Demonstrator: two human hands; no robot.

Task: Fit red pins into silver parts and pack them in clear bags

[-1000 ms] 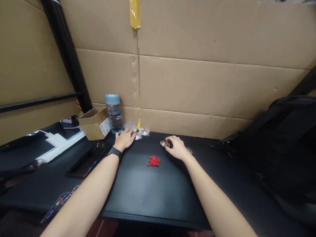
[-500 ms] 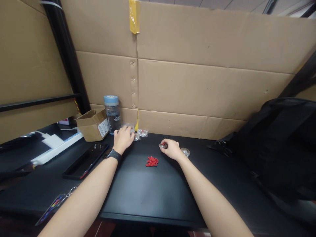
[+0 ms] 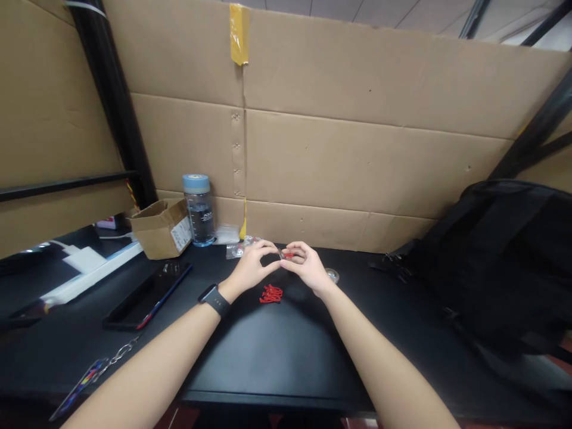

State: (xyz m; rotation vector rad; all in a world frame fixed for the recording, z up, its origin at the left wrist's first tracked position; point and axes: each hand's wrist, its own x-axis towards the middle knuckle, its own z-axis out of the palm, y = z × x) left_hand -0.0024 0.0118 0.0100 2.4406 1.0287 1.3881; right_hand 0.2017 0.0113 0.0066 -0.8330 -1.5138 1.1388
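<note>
Both hands meet over the far part of the black table, around a small clear round piece with red cord (image 3: 289, 255) showing at it. My left hand (image 3: 254, 266), with a dark watch at the wrist, pinches its left edge between thumb and fingers. The other side is gripped by my right hand (image 3: 311, 273), whose fingers partly cover it. Nearer to me lies a small bunch of red looped cords (image 3: 271, 294). Behind my right wrist rests another clear round piece (image 3: 332, 274), partly hidden. Clear packets (image 3: 235, 251) holding small items lie just beyond my left hand.
A water bottle with a blue lid (image 3: 197, 208) and an open cardboard box (image 3: 161, 229) stand at the back left. A dark phone case (image 3: 147, 298), a keychain (image 3: 87, 378) and a white power strip (image 3: 92, 271) lie left. A black backpack (image 3: 504, 262) fills the right.
My left hand has left the clear packets and moved right to the round piece. My right hand has turned the piece up on edge, and both hands now hold it.
</note>
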